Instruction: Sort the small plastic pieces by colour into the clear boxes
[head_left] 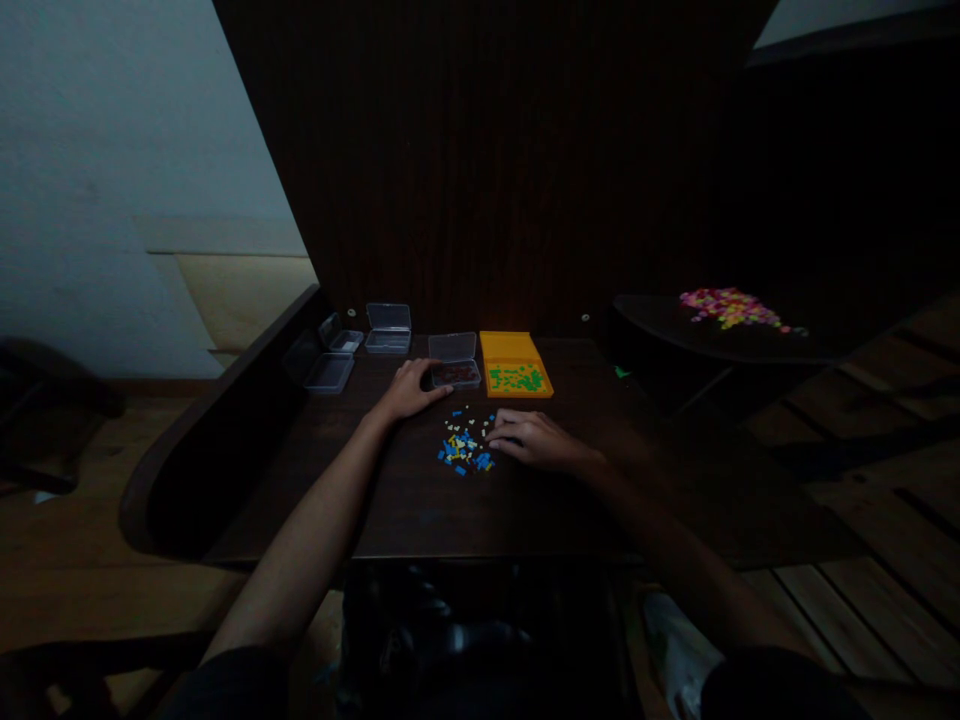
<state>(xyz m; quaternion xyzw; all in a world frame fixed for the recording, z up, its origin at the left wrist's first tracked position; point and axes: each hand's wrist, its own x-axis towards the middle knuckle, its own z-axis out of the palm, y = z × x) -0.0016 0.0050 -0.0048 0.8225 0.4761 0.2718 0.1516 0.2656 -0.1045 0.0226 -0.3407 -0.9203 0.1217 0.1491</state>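
Observation:
My left hand (411, 388) is at the left end of a clear plastic box (466, 383), its thumb along the near edge and its fingers at the far side. Small dark red pieces lie in this box, and its lid stands raised. My right hand (531, 438) is at the right side of a loose pile of small building bricks (463, 450) in blue, yellow and cream. Its fingers are bent and pinched together; what is between the tips is too small to make out. Beyond it a yellow case (510, 345) lies open with small green pieces (517, 378) inside.
More clear plastic boxes (388, 342) with raised lids stand at the back left of the dark wooden table (450, 525). A green piece (622, 372) lies at the right. A heap of pink and yellow pieces (727, 306) sits on a curved shelf (660, 318). A side panel (217, 420) borders the left.

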